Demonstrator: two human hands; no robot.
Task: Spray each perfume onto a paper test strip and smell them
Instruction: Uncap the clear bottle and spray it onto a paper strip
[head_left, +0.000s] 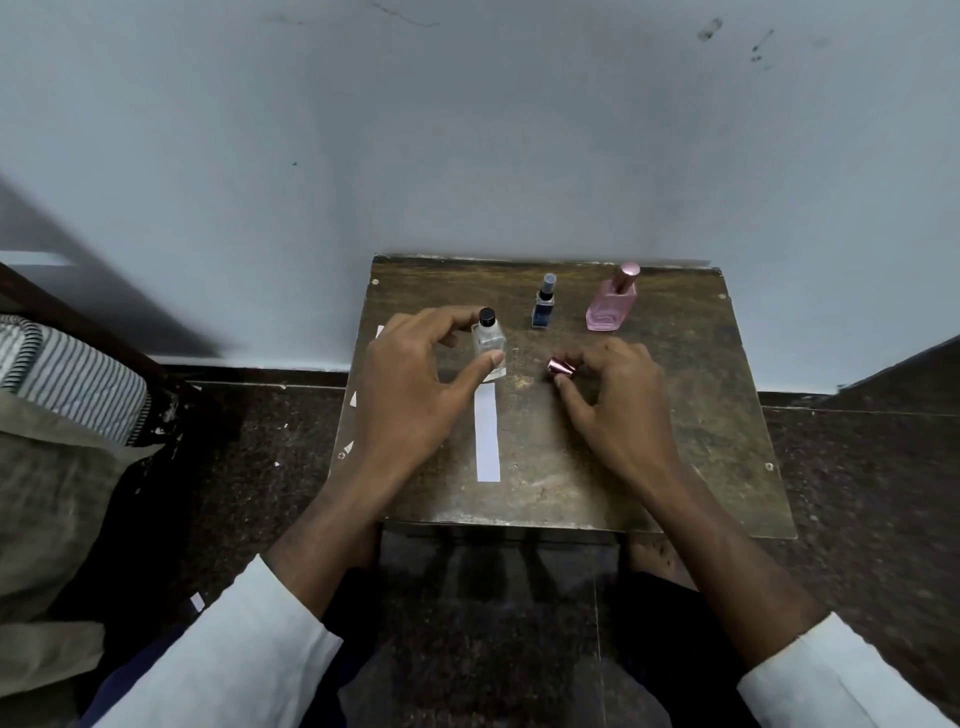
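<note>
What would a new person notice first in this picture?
Two hands over a small wooden table: the left hand grips a clear perfume bottle above a white paper strip, and the right hand pinches a pink metallic cap. Behind stand a blue bottle and a pink bottle.

The worn brown wooden bench (649, 415) looks scuffed and matt. The small clear glass bottle (488, 340), far left, is glossy; the white paper strip (487, 439) matt; the pink metallic cap (561, 367) shiny (probably plated).
</note>
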